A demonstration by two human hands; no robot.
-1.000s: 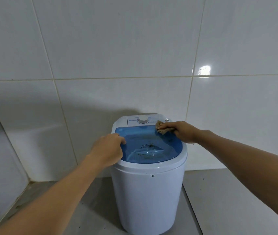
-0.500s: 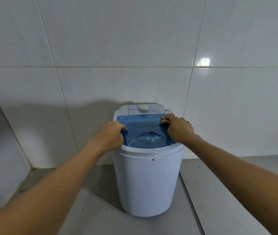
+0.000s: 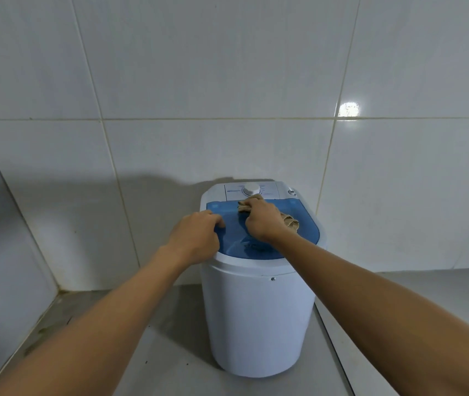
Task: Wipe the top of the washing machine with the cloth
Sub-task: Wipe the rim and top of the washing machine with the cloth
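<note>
A small white washer (image 3: 259,318) on the floor is steadied at its lid's 9 o'clock edge by the curled left hand (image 3: 199,237), apparently so the tan cloth (image 3: 289,220), bunched in the right hand's (image 3: 262,221) closed fingers, can be pressed across the blue lid (image 3: 307,227) toward 12 o'clock.

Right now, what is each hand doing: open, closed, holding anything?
Left hand: curled closed on the washing machine's left rim.
Right hand: closed, holding the cloth on the blue lid.

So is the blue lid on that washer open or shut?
Shut. The blue lid lies flat inside the white rim, with the right hand pressing the cloth on it.
</note>
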